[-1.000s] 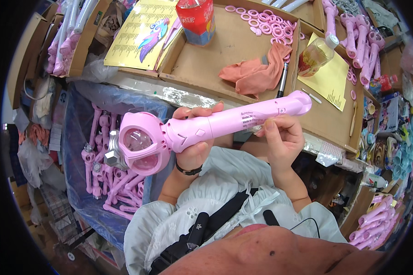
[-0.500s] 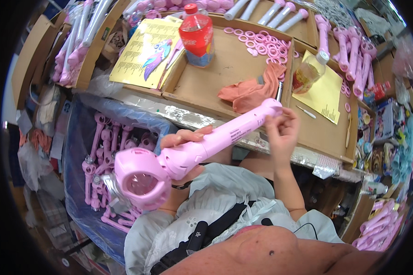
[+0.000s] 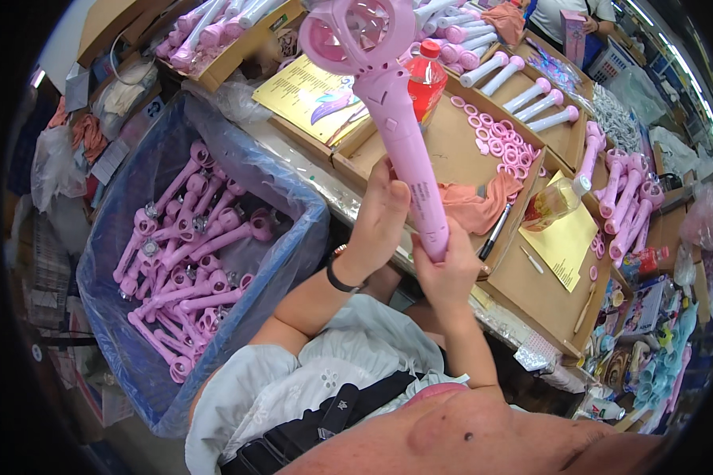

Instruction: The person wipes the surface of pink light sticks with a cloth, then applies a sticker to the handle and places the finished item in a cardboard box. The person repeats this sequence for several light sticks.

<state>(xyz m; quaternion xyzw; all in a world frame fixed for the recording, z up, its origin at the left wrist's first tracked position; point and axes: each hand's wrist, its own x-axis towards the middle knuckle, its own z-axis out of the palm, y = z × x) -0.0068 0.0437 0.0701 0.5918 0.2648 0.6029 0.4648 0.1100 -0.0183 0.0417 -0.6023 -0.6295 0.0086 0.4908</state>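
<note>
A pink toy wand (image 3: 404, 131) is raised in front of me, its round, open-framed head with a clear ball at the top and its handle slanting down. My right hand (image 3: 445, 273) is closed around the bottom end of the handle. Against the left side of the handle, higher up, lies my left hand (image 3: 382, 218), its fingers partly hidden behind the wand. Below and to the left, a bin lined with blue plastic (image 3: 107, 261) holds many similar pink wands (image 3: 186, 229), lying in a heap.
Cardboard trays on the bench hold pink rings (image 3: 499, 142), an orange cloth (image 3: 483, 198), a black marker (image 3: 495, 231) and yellow sheets (image 3: 566, 245). A red-labelled bottle (image 3: 426, 79) and a bottle of amber liquid (image 3: 554, 204) stand there. At the far edge another person (image 3: 562, 16) is partly visible.
The wand has swung from lying slanted across my lap to nearly upright, head up and away. My right hand now grips its lower end; my left hand has slid down the handle. The view has shifted.
</note>
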